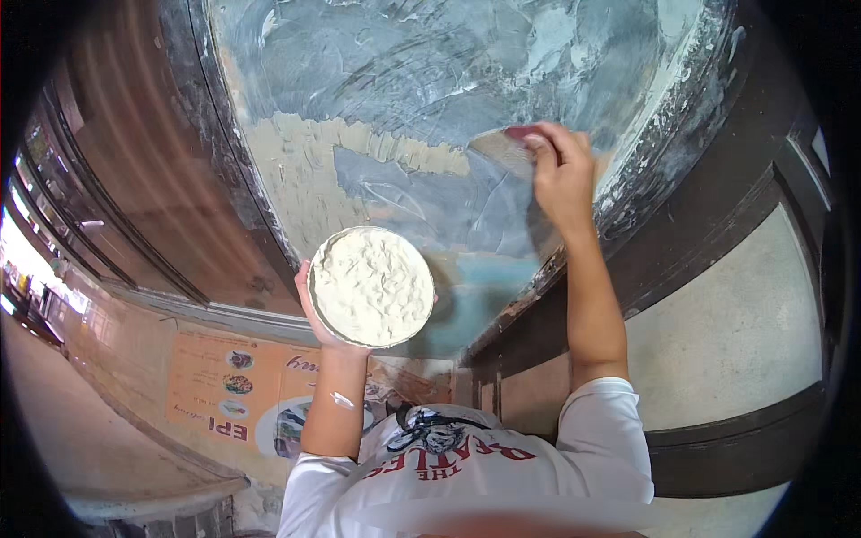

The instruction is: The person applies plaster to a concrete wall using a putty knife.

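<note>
My left hand grips a round tub from below and its left side, fingers curled up its wall. Thick white putty fills it, with a lumpy surface. Higher up and to the right, my right hand is closed on the dark red handle of a putty knife. Its wide blade lies at the wall, at the right end of a pale putty band. The blue-grey wall panel carries streaks and patches of older filler. A white smear marks my left forearm.
Dark, paint-spattered wooden frames border the panel at left and right. Brown glossy panelling stands on the left. Below it, an orange printed banner lies on the floor. A dark-framed pale panel is at the right.
</note>
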Tool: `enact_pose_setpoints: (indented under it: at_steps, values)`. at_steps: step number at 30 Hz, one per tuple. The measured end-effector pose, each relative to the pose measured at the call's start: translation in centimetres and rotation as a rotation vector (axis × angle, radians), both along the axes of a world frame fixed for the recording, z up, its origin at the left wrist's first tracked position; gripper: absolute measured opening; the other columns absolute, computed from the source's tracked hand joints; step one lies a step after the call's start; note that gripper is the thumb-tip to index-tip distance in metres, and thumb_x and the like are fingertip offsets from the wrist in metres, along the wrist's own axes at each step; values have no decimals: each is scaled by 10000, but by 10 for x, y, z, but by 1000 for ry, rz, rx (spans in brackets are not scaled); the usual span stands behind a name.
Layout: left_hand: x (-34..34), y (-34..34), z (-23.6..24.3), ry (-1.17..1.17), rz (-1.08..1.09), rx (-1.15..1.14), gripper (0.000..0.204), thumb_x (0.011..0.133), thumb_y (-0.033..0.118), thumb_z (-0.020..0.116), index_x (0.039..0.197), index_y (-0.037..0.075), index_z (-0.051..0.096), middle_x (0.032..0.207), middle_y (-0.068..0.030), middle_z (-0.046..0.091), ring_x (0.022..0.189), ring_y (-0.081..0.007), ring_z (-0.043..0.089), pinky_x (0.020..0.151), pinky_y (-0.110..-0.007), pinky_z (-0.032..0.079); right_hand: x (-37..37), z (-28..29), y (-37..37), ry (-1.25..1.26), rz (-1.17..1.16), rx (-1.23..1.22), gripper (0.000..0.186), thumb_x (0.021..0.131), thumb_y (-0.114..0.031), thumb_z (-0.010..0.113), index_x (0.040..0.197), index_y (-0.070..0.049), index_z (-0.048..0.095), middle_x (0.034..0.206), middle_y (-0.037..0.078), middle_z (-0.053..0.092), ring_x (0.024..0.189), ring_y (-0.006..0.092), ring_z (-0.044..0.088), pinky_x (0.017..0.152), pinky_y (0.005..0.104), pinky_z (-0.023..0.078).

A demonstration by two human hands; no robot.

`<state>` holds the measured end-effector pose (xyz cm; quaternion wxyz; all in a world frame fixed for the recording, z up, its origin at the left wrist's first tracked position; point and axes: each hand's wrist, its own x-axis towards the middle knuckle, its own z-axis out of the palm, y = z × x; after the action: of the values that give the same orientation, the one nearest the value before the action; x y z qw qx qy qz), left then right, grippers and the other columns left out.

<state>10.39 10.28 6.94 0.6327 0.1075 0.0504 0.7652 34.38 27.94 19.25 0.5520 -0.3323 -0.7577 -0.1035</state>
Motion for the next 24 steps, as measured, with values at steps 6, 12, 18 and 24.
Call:
enact_pose_setpoints:
  at_steps: [6,12,18,24]
  values:
    - [16,-5,17,18,26,4,731,974,624,410,1407,56,566,1398,-170,606,1232,-371,611,1050,-534,495,23,-5,-59,-170,360,217,244,780,71,702,957,-90,750,989,38,746,965,256,611,845,387,488]
    - [25,-9,23,-43,4,112,706,988,595,442,1428,51,545,1441,-196,567,1271,-409,574,1059,-588,471,35,-43,-101,-229,413,152,268,737,22,754,970,-109,761,997,14,757,971,280,577,868,376,480]
    - [34,-12,23,-5,62,127,685,1015,568,413,1410,27,557,1417,-199,588,1256,-380,595,1074,-537,479,42,-47,-106,-314,412,165,296,706,-42,779,992,-121,777,1051,-12,750,1010,281,568,904,387,463]
    - [46,-22,28,6,52,153,674,1014,562,423,1397,26,566,1397,-197,603,1241,-371,605,1059,-521,492,43,-42,-113,-342,392,206,293,716,-49,791,1002,-102,757,1072,-27,720,1016,267,580,885,350,493]
